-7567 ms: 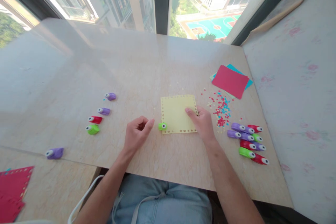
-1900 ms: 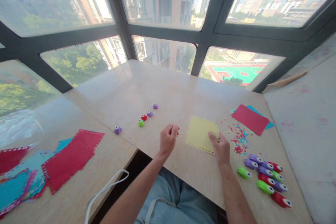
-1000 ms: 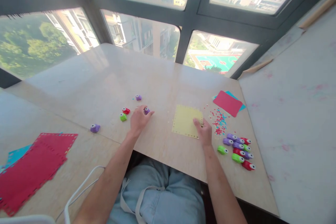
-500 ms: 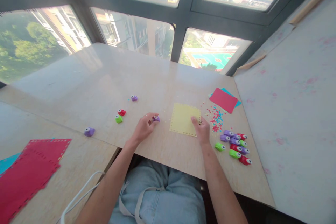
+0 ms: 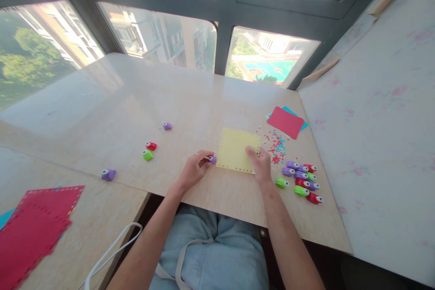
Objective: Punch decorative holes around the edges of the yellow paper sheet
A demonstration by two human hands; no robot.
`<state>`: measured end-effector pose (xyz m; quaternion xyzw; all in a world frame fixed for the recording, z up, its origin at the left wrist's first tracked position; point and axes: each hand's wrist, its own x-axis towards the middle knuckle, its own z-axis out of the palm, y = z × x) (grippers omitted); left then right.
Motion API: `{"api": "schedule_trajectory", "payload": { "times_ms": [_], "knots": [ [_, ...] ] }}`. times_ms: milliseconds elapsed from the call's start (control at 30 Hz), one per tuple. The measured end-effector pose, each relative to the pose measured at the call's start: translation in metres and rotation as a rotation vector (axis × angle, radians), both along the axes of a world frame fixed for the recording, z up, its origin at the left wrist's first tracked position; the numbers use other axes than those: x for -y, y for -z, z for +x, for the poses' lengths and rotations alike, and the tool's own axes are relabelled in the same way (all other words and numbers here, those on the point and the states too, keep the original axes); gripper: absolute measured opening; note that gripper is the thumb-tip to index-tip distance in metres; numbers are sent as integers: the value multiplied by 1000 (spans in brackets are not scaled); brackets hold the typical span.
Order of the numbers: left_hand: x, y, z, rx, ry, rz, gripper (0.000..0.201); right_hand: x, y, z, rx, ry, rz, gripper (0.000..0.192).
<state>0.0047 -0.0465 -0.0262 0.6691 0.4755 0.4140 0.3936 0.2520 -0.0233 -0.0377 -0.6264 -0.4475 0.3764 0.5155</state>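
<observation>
My left hand (image 5: 194, 170) is closed around a small purple craft punch (image 5: 211, 159), which sits right by the left edge of a yellow sheet of paper (image 5: 234, 147). Small punched holes run along the sheet's edges. My right hand (image 5: 261, 165) grips that sheet at its right side, thumb on top and fingers underneath. Whether the punch's slot is on the paper's edge I cannot tell. Just right of my right hand lies a green punch (image 5: 282, 183), beside a cluster of purple, red and green punches (image 5: 302, 182).
Red and blue confetti (image 5: 277, 147) lies scattered below a stack of red and blue cards (image 5: 286, 122). Left of my hands are a red punch (image 5: 151, 146), a green one (image 5: 147, 155) and two purple ones (image 5: 108, 174). Red punched sheets (image 5: 41, 222) and a white cable (image 5: 112, 244) lie at lower left.
My left hand has moved right with the purple punch, bringing it up to the yellow sheet's left edge. The right hand keeps its grip on the sheet. The view has shifted slightly.
</observation>
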Motion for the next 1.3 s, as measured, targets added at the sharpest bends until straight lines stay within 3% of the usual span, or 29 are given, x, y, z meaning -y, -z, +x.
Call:
{"api": "schedule_trajectory", "payload": {
  "times_ms": [467,933,1300],
  "knots": [
    [0,13,-1,47,7,32,24,-1,3,2,5,-38,-35,49],
    [3,7,-1,55,6,16,23,-2,-2,2,-39,-60,-66,51],
    [3,7,-1,20,-9,17,23,-1,-5,1,48,-89,-61,46]
  ]
}}
